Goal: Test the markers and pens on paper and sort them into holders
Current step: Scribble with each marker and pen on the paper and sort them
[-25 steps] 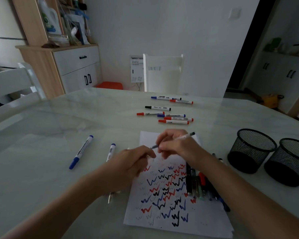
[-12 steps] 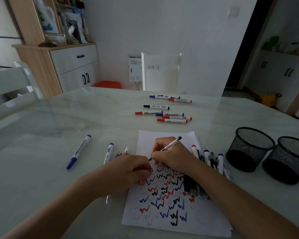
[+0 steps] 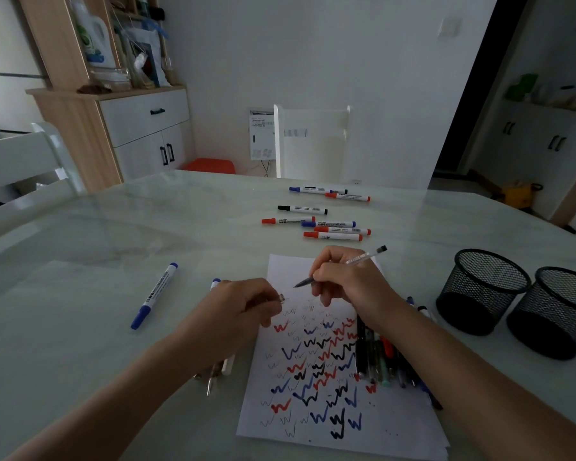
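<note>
The pen [image 3: 346,262] lies slanted over the upper part of the paper [image 3: 313,427], tip toward 8 o'clock and rear end toward 2 o'clock; whether the tip touches the sheet cannot be told. The right hand [image 3: 343,281] grips the barrel near the tip with curled fingers, forearm entering from 5 o'clock. The left hand [image 3: 243,307] pinches a small clear cap [image 3: 282,298], just beside the tip at its 8 o'clock. A pile of pens [image 3: 376,361] lines the paper's right edge beneath the right forearm. At 3 o'clock stand a mesh holder [image 3: 486,294] and a second holder [image 3: 559,314], side by side. Bare table [image 3: 80,327] separates the paper's far edge from a group of markers [image 3: 330,227] at 12 o'clock. A blue marker [image 3: 153,296] lies well apart at 9 o'clock.
</note>
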